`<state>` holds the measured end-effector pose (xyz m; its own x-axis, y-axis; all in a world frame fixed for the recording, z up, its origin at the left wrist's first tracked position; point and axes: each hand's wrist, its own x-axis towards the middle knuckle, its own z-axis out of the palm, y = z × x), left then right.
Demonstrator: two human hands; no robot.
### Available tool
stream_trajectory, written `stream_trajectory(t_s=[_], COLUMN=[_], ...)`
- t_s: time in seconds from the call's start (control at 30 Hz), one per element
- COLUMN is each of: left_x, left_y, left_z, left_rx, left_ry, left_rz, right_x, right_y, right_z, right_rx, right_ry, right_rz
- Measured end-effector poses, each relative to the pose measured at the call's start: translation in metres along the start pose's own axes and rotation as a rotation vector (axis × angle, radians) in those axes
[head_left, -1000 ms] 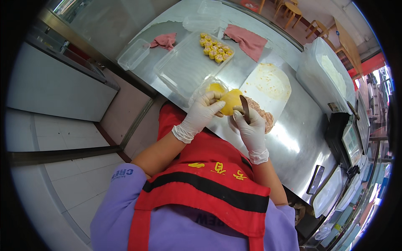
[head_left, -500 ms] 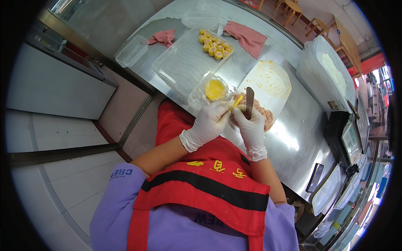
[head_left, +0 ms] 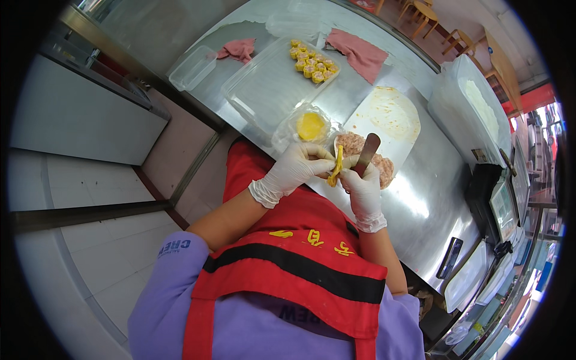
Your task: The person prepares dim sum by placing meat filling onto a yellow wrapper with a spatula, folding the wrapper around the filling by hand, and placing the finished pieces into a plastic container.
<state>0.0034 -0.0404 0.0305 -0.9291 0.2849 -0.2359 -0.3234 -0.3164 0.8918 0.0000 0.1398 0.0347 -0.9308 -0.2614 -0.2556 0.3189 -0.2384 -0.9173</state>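
My left hand (head_left: 300, 169), in a white glove, pinches a thin yellow dumpling wrapper (head_left: 338, 166) by its edge. My right hand (head_left: 364, 189), gloved as well, grips a flat-bladed spatula (head_left: 368, 151) whose blade points up and away. Fingertips of the right hand also touch the wrapper, which looks edge-on and somewhat crumpled. Just beyond the hands, minced meat filling (head_left: 353, 144) lies on a white tray (head_left: 393, 105), partly hidden by the blade and right hand. A stack of round yellow wrappers (head_left: 310, 126) sits in an opened plastic bag (head_left: 286, 133).
Yellow dumplings (head_left: 311, 62) fill the far right corner of a clear tray (head_left: 255, 90). Pink cloths (head_left: 360, 53) and an empty clear container (head_left: 193, 69) lie at the back. A large white bin (head_left: 465, 108), a black scale (head_left: 483, 191) and a phone (head_left: 449, 258) stand right.
The hands have drawn slightly apart, and the wrapper between them now shows larger and more upright. The spatula blade has tipped to the right. The view has shifted a little.
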Motion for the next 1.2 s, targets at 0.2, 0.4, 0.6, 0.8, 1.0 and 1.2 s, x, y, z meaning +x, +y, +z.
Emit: stream_trajectory(t_s=[0.2, 0.4, 0.6, 0.8, 1.0, 1.2], left_x=[-0.005, -0.008, -0.012, -0.012, -0.01, -0.014], left_y=[-0.001, 0.007, 0.014, 0.007, 0.007, 0.024], left_z=[0.009, 0.006, 0.007, 0.012, 0.012, 0.01], left_rx=[0.197, 0.182, 0.31, 0.383, 0.24, 0.332], left_ry=[0.024, -0.071, -0.073, 0.0, -0.014, -0.068], left_rz=[0.164, 0.081, 0.094, 0.17, 0.115, 0.041], right_x=[-0.004, -0.01, -0.012, -0.009, -0.015, -0.015], right_y=[-0.004, -0.005, -0.009, 0.001, -0.01, -0.015], right_z=[-0.004, 0.001, 0.0, 0.002, 0.005, -0.004], right_rx=[-0.052, -0.154, -0.358, -0.419, -0.255, -0.297], right_ry=[-0.005, -0.035, -0.126, -0.032, -0.021, -0.218], right_rz=[0.104, -0.017, -0.115, -0.129, -0.023, -0.087])
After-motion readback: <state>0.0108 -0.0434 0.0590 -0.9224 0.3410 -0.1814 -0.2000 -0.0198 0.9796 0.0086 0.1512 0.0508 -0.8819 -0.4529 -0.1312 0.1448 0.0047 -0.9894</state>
